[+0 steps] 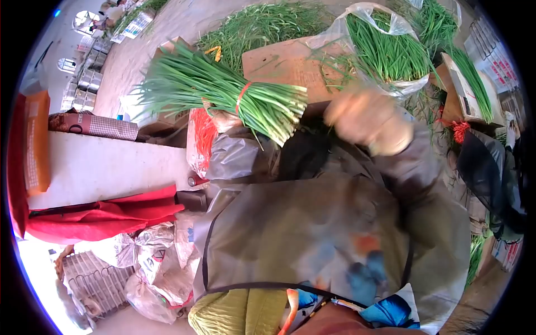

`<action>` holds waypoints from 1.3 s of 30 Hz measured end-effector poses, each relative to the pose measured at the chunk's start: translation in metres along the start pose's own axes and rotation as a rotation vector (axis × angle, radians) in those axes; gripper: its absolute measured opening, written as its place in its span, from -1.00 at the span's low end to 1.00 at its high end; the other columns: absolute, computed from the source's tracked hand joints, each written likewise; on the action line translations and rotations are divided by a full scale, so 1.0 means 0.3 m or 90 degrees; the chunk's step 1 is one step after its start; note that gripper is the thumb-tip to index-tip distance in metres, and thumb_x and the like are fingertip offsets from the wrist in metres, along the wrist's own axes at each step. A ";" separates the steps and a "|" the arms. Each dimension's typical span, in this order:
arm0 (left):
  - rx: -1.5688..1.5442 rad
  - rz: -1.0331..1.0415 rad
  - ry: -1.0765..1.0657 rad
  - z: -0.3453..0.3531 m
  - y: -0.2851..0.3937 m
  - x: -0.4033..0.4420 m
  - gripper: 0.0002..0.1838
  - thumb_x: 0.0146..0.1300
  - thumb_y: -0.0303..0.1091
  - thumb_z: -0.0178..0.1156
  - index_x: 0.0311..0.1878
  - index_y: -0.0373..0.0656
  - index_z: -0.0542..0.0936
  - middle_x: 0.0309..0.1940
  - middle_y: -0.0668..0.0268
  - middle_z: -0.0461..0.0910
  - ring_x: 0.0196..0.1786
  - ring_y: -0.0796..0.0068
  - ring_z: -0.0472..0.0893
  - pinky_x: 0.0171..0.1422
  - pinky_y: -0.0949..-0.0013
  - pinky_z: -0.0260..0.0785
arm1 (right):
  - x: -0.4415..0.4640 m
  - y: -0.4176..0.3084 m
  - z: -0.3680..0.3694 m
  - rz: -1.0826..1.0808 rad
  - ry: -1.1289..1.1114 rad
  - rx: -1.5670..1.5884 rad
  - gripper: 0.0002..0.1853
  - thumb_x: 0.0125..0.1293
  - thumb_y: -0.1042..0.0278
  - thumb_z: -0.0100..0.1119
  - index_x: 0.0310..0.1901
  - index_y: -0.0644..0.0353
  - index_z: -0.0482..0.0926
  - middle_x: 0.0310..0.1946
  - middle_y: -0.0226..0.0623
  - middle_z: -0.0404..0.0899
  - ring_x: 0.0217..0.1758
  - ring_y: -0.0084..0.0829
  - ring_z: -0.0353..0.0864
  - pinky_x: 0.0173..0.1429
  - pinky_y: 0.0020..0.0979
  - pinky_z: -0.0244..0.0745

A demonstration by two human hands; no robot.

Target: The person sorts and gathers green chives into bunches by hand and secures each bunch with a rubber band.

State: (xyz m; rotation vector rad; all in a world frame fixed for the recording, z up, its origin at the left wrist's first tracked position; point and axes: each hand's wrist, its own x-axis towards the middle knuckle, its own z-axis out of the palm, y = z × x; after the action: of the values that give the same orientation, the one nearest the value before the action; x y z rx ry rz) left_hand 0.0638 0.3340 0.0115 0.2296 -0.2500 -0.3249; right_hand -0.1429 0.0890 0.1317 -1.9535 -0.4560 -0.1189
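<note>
A bundle of long green stalks (212, 84) with pale cut ends lies across my left hand (224, 120), which grips it from beneath; the bundle hides most of the fingers. A red band (242, 98) goes round the stalks near their cut ends. To the right of those ends, my right hand (368, 118) is raised and smeared by motion, apart from the bundle, so its fingers cannot be made out. Red ties (203, 137) hang just below my left hand. Between my hands and beyond them is a cardboard sheet (279, 64) with loose green bits.
Loose green stalks (262, 25) are heaped behind the cardboard. A clear plastic bag (416, 84) of stalks stands at the upper right, near a box (474, 95) with more stalks. At left are a white table (111, 167), red cloth (106, 220) and plastic bags (162, 262).
</note>
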 end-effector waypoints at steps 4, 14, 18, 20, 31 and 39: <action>0.053 -0.217 -0.080 -0.080 0.074 0.010 -0.50 0.14 -0.01 0.19 0.06 -0.10 0.48 0.01 0.26 0.54 0.03 0.21 0.52 0.18 0.04 0.34 | 0.014 0.088 -0.236 0.103 0.270 -0.050 -0.41 0.21 -0.08 0.12 0.14 0.19 0.42 -0.17 -0.21 0.57 -0.09 -0.40 0.55 0.06 -0.50 0.40; 0.159 -0.112 0.072 -0.030 -0.084 -0.001 -0.29 0.08 0.29 0.10 0.14 -0.06 0.40 0.03 0.24 0.50 -0.02 0.13 0.51 0.07 -0.06 0.40 | 0.033 0.084 0.106 -0.114 0.271 -0.370 -0.91 0.07 0.40 0.22 -0.35 0.11 0.60 -0.39 -0.40 0.57 -0.31 -0.33 0.56 -0.24 -0.35 0.45; 0.148 -0.128 0.109 -0.034 -0.111 -0.023 -0.26 0.05 0.31 0.12 0.14 -0.07 0.41 0.02 0.23 0.50 -0.02 0.12 0.51 0.07 -0.06 0.40 | 0.052 0.094 0.134 -0.145 0.332 -0.686 -0.89 0.13 0.33 0.15 -0.30 -0.06 0.63 -0.43 -0.46 0.52 -0.42 -0.35 0.50 -0.40 -0.38 0.43; 0.155 -0.081 0.197 -0.051 -0.113 -0.023 -0.25 0.02 0.33 0.14 0.11 -0.08 0.43 0.00 0.21 0.51 -0.02 0.11 0.51 0.07 -0.05 0.40 | 0.072 0.133 0.147 -0.204 0.352 -0.791 -0.89 0.15 0.25 0.10 -0.30 -0.10 0.61 -0.47 -0.49 0.47 -0.51 -0.39 0.44 -0.50 -0.38 0.37; 0.156 -0.014 0.154 -0.025 -0.087 -0.059 -0.28 0.02 0.26 0.18 0.12 -0.08 0.44 0.06 0.24 0.49 0.05 0.15 0.48 0.18 -0.03 0.31 | 0.115 0.110 0.118 -0.060 0.075 -0.597 -0.94 0.10 0.28 0.14 -0.45 0.01 0.54 -0.57 -0.31 0.51 -0.51 -0.27 0.54 -0.48 -0.22 0.41; 0.063 -0.158 -0.059 -0.112 0.131 0.047 -0.09 0.00 0.46 -0.05 0.27 -0.06 0.31 0.20 0.20 0.35 0.18 0.06 0.35 0.29 -0.10 0.16 | -0.037 0.122 -0.037 0.276 -0.083 -0.452 -0.77 0.12 0.17 0.24 -0.29 0.12 0.62 -0.30 -0.25 0.61 -0.23 -0.27 0.60 -0.15 -0.30 0.45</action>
State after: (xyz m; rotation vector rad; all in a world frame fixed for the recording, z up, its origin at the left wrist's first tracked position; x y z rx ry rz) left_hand 0.0974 0.3716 -0.0072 0.3455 -0.3306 -0.5709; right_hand -0.1384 0.0632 0.1018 -2.7237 -0.0526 0.1486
